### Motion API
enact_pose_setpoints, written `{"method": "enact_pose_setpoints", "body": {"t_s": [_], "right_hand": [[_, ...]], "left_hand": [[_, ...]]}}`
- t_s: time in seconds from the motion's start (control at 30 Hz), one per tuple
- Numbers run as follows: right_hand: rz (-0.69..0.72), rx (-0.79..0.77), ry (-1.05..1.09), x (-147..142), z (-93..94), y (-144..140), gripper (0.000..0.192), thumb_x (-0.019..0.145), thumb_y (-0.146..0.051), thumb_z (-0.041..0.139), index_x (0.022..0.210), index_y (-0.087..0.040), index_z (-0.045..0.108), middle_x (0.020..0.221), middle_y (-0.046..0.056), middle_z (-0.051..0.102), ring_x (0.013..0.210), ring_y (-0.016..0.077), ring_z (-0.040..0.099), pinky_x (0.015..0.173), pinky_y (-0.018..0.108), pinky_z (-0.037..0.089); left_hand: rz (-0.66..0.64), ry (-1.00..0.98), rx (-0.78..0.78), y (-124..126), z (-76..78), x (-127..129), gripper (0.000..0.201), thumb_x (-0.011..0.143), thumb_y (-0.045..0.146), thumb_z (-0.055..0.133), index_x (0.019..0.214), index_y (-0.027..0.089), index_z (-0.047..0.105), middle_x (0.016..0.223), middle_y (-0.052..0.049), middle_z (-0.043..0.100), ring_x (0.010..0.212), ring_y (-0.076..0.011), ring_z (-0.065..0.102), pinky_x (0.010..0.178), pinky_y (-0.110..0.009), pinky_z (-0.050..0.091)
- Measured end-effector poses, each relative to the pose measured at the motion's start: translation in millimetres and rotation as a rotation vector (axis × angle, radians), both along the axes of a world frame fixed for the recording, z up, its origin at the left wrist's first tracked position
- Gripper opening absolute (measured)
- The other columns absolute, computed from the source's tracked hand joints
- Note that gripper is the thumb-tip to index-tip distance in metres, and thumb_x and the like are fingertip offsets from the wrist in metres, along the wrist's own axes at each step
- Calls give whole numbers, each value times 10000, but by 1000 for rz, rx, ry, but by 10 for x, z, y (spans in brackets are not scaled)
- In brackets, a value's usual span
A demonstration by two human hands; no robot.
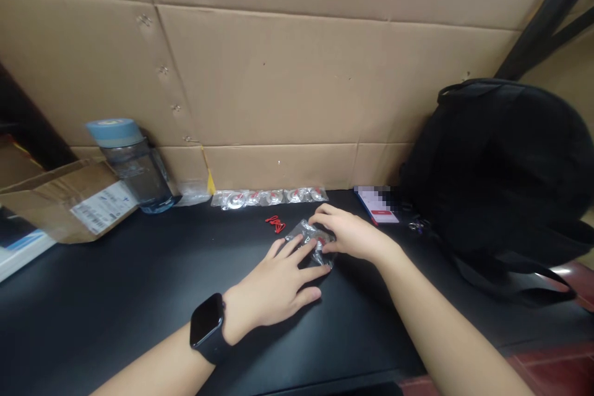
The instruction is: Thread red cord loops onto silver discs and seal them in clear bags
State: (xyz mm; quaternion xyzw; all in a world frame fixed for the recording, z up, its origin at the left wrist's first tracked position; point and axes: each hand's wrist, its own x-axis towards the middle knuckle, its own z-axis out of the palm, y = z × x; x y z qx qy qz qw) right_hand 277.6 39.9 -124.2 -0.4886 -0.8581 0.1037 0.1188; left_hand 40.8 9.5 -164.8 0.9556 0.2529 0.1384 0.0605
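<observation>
A small clear plastic bag (304, 230) with something silvery and red in it lies on the black table (153, 297). My left hand (283, 278), a black watch on its wrist, rests with fingers spread flat over the bag's near left part. From the right, my right hand (348, 232) bends its fingers onto the bag and grips it; the fingertips are partly hidden. Just beyond my left fingers lies a little bunch of red cords (277, 223). Farther back, several round silvery pieces with red bits sit in a row of clear bags (273, 198).
At the left stand a blue-lidded bottle (139, 164) and an open cardboard box (69, 198). A phone (378, 205) and keys (419, 225) lie at the back right, beside a large black backpack (505, 179). A cardboard wall (288, 80) rises behind the table.
</observation>
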Motion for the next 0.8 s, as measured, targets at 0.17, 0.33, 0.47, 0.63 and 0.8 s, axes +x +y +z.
{"method": "enact_pose_setpoints", "body": {"t_s": [0.17,0.33,0.47,0.63,0.8], "right_hand": [[-11,28,-13,-41,-58,58,536,743,-266,836,1232,-317,624,1240,32,598,1098,231,614,790,297,489],[-13,36,17,-14,-71,94,482,751,-320,843,1188,-299,640,1230,33,604,1103,235,602,818,303,494],[19,54,47,-10,-88,104,521,770,-295,835,1242,-295,615,1230,37,611,1125,231,588,895,323,491],[50,91,51,-40,-108,101,544,802,-277,812,1300,-283,590,1232,60,616,1142,241,575,958,354,482],[45,152,43,-64,-171,130,455,867,-254,744,1298,-262,599,1237,80,612,1149,242,570,979,369,480]], "left_hand": [[-8,7,-4,35,38,-21,408,1016,466,479,1412,416,568,1605,-35,389,1487,-370,295,1144,-598,316],[-15,13,-29,74,61,-32,394,1002,494,505,1378,425,599,1602,-20,393,1486,-373,293,1155,-626,289],[-27,15,-49,92,76,-46,392,998,495,514,1369,411,612,1586,-21,425,1500,-363,267,1162,-624,279],[-33,5,-51,97,125,-66,376,985,500,543,1338,410,635,1560,-27,460,1510,-352,261,1156,-620,291],[-25,28,-59,103,146,-70,359,974,510,559,1301,408,664,1578,-25,442,1520,-375,236,1152,-649,267]]}}
